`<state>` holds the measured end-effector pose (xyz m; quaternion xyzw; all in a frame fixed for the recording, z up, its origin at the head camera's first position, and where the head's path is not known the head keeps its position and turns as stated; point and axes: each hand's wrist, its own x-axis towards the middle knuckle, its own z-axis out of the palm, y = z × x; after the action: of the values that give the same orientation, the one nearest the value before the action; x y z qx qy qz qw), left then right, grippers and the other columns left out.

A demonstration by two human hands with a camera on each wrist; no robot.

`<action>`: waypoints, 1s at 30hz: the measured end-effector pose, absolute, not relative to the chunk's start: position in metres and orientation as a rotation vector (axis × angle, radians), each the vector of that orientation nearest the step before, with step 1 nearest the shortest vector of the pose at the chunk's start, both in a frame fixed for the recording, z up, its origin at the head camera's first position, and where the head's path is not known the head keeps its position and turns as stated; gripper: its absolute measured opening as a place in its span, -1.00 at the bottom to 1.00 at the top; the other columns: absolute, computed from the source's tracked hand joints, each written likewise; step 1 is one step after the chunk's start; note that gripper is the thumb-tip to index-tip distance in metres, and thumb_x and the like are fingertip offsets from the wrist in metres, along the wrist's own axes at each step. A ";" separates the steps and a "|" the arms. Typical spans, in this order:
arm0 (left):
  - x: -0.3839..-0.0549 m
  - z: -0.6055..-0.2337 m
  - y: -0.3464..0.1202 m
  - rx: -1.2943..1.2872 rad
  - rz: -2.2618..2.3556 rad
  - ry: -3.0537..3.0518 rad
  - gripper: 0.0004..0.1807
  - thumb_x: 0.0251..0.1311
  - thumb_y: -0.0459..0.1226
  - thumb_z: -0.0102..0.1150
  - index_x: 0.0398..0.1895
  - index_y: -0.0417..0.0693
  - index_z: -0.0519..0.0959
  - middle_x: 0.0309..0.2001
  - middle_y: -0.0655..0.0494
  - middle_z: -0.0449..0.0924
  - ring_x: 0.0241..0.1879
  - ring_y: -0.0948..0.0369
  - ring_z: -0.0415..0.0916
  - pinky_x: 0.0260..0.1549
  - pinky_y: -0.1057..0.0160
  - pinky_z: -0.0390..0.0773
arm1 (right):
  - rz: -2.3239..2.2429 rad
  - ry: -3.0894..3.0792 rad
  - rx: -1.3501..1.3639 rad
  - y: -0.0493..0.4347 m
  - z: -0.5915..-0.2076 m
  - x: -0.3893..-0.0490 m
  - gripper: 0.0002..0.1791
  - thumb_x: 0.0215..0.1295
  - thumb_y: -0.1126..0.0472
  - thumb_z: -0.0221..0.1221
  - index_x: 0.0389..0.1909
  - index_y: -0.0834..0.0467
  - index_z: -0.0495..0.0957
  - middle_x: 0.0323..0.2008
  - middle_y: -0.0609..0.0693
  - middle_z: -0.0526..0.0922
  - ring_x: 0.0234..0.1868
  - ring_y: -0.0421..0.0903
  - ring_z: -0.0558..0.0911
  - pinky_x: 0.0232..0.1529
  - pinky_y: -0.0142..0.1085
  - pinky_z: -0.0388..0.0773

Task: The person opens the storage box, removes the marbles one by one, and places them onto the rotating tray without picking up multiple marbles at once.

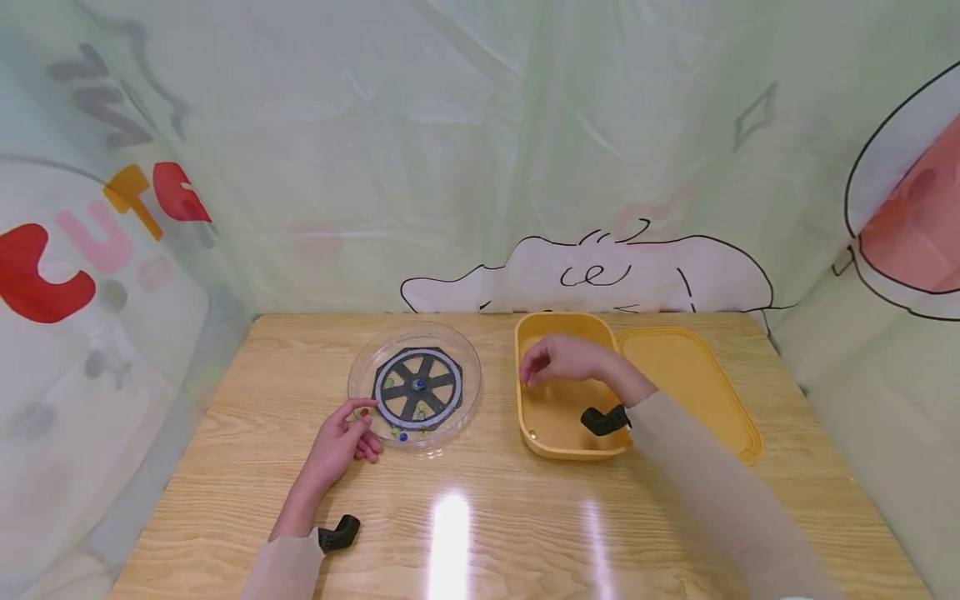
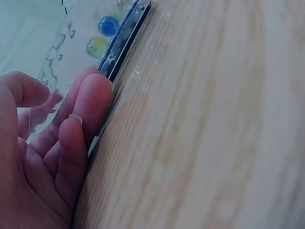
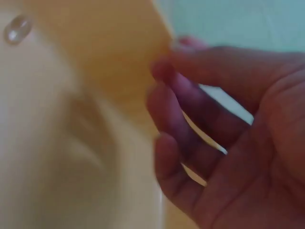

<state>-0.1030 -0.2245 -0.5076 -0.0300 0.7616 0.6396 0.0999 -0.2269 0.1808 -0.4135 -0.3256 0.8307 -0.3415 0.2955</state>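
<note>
A clear round dish stands on the left of the table, with a dark spoked wheel shape showing inside its outline. Several small marbles lie in it, among them a blue marble and a yellow-green marble. My left hand rests at the dish's near-left rim, fingers loosely bent and the index reaching over the edge. Over the left side of a yellow box hovers my right hand, thumb and fingertips close together; whether something sits between them is hidden. One clear marble lies in the box.
Right of the box lies its flat yellow lid, partly under the right sleeve. A printed curtain hangs behind the wooden table. Each wrist carries a black camera mount.
</note>
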 end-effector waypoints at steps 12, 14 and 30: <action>-0.094 -0.479 -0.216 -0.109 1.862 2.242 -0.67 0.51 -0.39 -0.11 0.25 -0.24 0.41 -0.55 -0.13 0.64 -0.63 0.05 0.62 -0.55 0.25 0.61 | -0.652 1.818 -0.582 0.182 -0.427 -0.211 -0.86 0.22 0.35 0.30 -0.22 0.16 0.75 -0.37 0.04 0.76 -0.40 -0.16 0.68 -0.46 -0.38 0.53; -0.094 -0.476 -0.215 -0.114 1.857 2.248 -0.68 0.51 -0.39 -0.11 0.24 -0.24 0.42 -0.55 -0.12 0.64 -0.63 0.06 0.61 -0.55 0.26 0.60 | -0.642 1.797 -0.554 0.182 -0.430 -0.208 -0.86 0.23 0.35 0.29 -0.23 0.13 0.75 -0.35 0.06 0.77 -0.34 -0.11 0.73 -0.41 -0.31 0.63; -0.103 -0.508 -0.224 -0.134 1.839 2.279 -0.70 0.51 -0.31 -0.07 0.23 -0.07 0.46 -0.54 -0.13 0.65 -0.63 0.03 0.61 -0.58 0.28 0.58 | -0.853 1.778 -0.592 0.186 -0.441 -0.211 -0.78 0.27 0.42 0.24 -0.08 0.20 0.68 -0.22 0.07 0.76 -0.24 -0.12 0.70 -0.30 -0.31 0.61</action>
<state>-0.1031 -0.2241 -0.5080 -0.0456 0.7732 0.6238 0.1048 -0.2110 0.1861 -0.4415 -0.2464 0.7401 -0.3551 0.5152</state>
